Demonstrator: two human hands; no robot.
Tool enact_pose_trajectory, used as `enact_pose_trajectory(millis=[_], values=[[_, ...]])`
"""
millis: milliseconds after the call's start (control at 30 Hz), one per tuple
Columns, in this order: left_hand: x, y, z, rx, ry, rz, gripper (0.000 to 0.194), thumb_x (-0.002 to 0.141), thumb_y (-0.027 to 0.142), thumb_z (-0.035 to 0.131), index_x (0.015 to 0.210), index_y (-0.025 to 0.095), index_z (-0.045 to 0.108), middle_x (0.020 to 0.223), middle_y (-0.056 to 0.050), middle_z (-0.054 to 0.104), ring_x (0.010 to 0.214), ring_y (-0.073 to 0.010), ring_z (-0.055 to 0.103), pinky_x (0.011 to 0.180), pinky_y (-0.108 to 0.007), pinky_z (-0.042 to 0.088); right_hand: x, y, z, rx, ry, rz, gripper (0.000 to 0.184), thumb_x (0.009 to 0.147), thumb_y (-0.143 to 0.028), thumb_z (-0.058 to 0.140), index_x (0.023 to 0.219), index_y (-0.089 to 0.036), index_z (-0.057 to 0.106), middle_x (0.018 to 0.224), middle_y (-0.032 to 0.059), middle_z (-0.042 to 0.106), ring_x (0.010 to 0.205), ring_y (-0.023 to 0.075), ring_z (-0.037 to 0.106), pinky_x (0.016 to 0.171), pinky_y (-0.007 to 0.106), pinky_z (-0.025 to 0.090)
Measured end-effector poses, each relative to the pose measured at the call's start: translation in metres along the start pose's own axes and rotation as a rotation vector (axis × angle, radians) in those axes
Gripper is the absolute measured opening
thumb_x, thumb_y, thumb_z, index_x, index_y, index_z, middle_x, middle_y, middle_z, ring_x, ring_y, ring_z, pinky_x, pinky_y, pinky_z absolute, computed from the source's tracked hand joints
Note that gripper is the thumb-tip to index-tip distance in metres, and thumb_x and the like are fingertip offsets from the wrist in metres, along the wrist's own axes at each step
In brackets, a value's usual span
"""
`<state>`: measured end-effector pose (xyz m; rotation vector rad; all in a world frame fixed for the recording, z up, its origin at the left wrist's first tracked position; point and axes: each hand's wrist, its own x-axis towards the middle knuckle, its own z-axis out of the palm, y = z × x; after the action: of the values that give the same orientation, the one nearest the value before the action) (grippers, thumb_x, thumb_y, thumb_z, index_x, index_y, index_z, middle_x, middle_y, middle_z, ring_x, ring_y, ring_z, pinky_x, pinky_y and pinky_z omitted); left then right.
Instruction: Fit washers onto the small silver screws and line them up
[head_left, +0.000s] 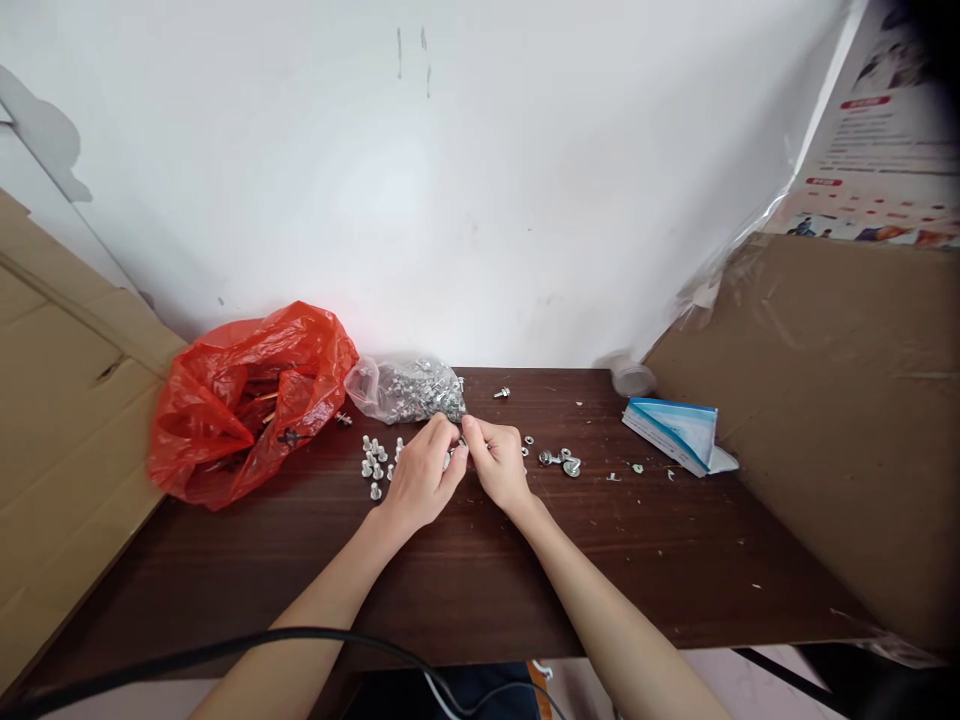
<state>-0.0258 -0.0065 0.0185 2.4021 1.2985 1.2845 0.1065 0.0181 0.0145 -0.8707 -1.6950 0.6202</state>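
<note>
My left hand and my right hand meet above the table, fingers pinched together. A small shiny metal piece shows between the fingertips; most of it is hidden, so its kind cannot be told. Just left of my left hand, several silver bolts stand on the dark wooden table. To the right of my right hand lie a few loose washers and small metal parts. Right behind the hands rests a clear plastic bag full of small metal screws.
A red plastic bag sits open at the back left. One screw lies near the wall. At right are a blue-and-white folded packet, a small round container and scattered scraps. Cardboard panels flank the table; a black cable crosses in front.
</note>
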Motion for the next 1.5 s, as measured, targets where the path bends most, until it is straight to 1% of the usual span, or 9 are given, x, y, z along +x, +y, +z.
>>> enact_pose_trajectory(millis=[133, 233, 300, 433, 600, 767, 933, 1200, 1500], values=[[0.0, -0.0017, -0.0001, 0.009, 0.031, -0.095, 0.031, 0.098, 0.026, 0.032, 0.069, 0.02, 0.042, 0.069, -0.001, 0.048, 0.062, -0.0133, 0.046, 0.06, -0.028, 0.035, -0.0007, 0.0012, 0.0025, -0.017, 0.017, 0.033, 0.053, 0.096, -0.044, 0.038, 0.05, -0.018, 0.036, 0.048, -0.0033, 0.034, 0.047, 0.008, 0.031, 0.049, 0.025, 0.025], [-0.0005, -0.0034, -0.0006, -0.015, 0.094, -0.135, 0.017, 0.095, 0.027, 0.04, 0.082, 0.02, 0.048, 0.07, 0.001, 0.053, 0.061, -0.0125, 0.049, 0.06, -0.027, 0.037, -0.0006, 0.0032, 0.0039, -0.003, 0.057, 0.101, 0.055, 0.096, -0.047, 0.038, 0.049, -0.018, 0.038, 0.046, -0.0033, 0.034, 0.046, 0.008, 0.031, 0.048, 0.025, 0.024], [-0.0004, -0.0037, -0.0007, -0.026, 0.09, -0.096, 0.008, 0.092, 0.026, 0.045, 0.092, 0.02, 0.05, 0.076, 0.001, 0.057, 0.064, -0.0122, 0.052, 0.062, -0.026, 0.039, -0.0004, 0.0048, 0.0039, 0.016, 0.082, 0.137, 0.056, 0.095, -0.049, 0.038, 0.049, -0.018, 0.039, 0.046, -0.0033, 0.035, 0.046, 0.0082, 0.032, 0.048, 0.024, 0.025], [0.0006, -0.0025, 0.0002, -0.033, 0.035, -0.026, 0.013, 0.088, 0.021, 0.048, 0.101, 0.02, 0.052, 0.083, -0.001, 0.06, 0.067, -0.0124, 0.055, 0.063, -0.026, 0.042, 0.0003, 0.0074, 0.0027, 0.043, 0.103, 0.161, 0.054, 0.094, -0.051, 0.039, 0.052, -0.018, 0.043, 0.047, -0.0034, 0.036, 0.046, 0.0086, 0.033, 0.047, 0.024, 0.025], [0.0017, -0.0031, -0.0009, 0.032, 0.02, -0.106, 0.018, 0.094, 0.028, 0.042, 0.082, 0.02, 0.053, 0.075, -0.001, 0.058, 0.067, -0.0133, 0.054, 0.063, -0.026, 0.039, 0.001, 0.0073, 0.0022, 0.023, 0.086, 0.15, 0.055, 0.094, -0.05, 0.04, 0.05, -0.018, 0.039, 0.046, -0.0035, 0.035, 0.046, 0.0079, 0.032, 0.047, 0.024, 0.025], [0.0014, -0.0043, -0.0031, 0.007, 0.048, -0.123, 0.011, 0.091, 0.027, 0.049, 0.1, 0.02, 0.052, 0.081, 0.0, 0.061, 0.069, -0.0133, 0.057, 0.062, -0.025, 0.04, 0.0011, 0.0071, 0.0025, 0.027, 0.09, 0.165, 0.054, 0.095, -0.048, 0.04, 0.05, -0.018, 0.04, 0.045, -0.0036, 0.036, 0.045, 0.0081, 0.033, 0.047, 0.024, 0.025], [0.0026, -0.0032, -0.0045, 0.02, -0.001, -0.111, 0.01, 0.093, 0.026, 0.045, 0.09, 0.02, 0.054, 0.079, -0.001, 0.06, 0.072, -0.0136, 0.057, 0.063, -0.025, 0.04, 0.0021, 0.0075, 0.002, 0.013, 0.114, 0.167, 0.054, 0.095, -0.047, 0.04, 0.049, -0.018, 0.039, 0.045, -0.0038, 0.035, 0.045, 0.0081, 0.032, 0.048, 0.025, 0.024], [0.0017, -0.0041, -0.0036, 0.028, -0.026, -0.081, 0.009, 0.09, 0.026, 0.051, 0.097, 0.02, 0.053, 0.084, 0.0, 0.06, 0.075, -0.0132, 0.057, 0.065, -0.025, 0.04, 0.0017, 0.0088, 0.0037, 0.03, 0.082, 0.176, 0.051, 0.094, -0.047, 0.04, 0.053, -0.016, 0.044, 0.047, -0.0035, 0.038, 0.048, 0.0081, 0.034, 0.049, 0.024, 0.025], [0.0024, -0.0073, -0.0031, 0.014, 0.032, -0.093, 0.009, 0.089, 0.024, 0.054, 0.097, 0.02, 0.054, 0.082, 0.002, 0.062, 0.072, -0.0112, 0.056, 0.064, -0.023, 0.04, 0.0022, 0.0079, 0.0046, 0.027, 0.107, 0.23, 0.053, 0.094, -0.048, 0.04, 0.05, -0.017, 0.039, 0.046, -0.0035, 0.037, 0.047, 0.0081, 0.034, 0.049, 0.025, 0.024]])
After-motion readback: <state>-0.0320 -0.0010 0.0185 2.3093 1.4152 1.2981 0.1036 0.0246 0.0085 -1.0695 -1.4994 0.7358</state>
